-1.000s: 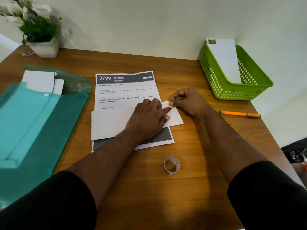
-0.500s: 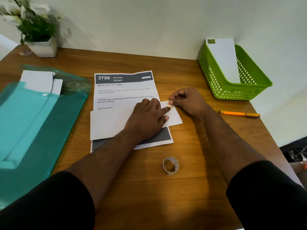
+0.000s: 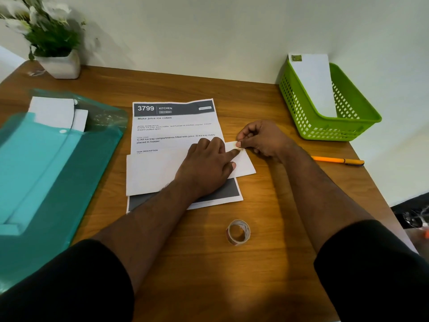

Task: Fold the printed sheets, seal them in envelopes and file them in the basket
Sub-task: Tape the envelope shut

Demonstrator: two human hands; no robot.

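A white envelope lies across a printed sheet headed "3799 KITCHEN" in the middle of the wooden table. My left hand rests flat on the envelope, its forefinger pressing near the top right corner. My right hand pinches a small sticker at that same corner. A green basket stands at the back right with one white envelope leaning inside it. A roll of stickers lies on the table in front of the sheet.
A teal plastic folder with white paper sticking out covers the left side of the table. An orange pen lies to the right of my right arm. A potted plant stands at the back left by the wall.
Both hands stay at the envelope's top right corner with the sticker. Nothing else has visibly moved.
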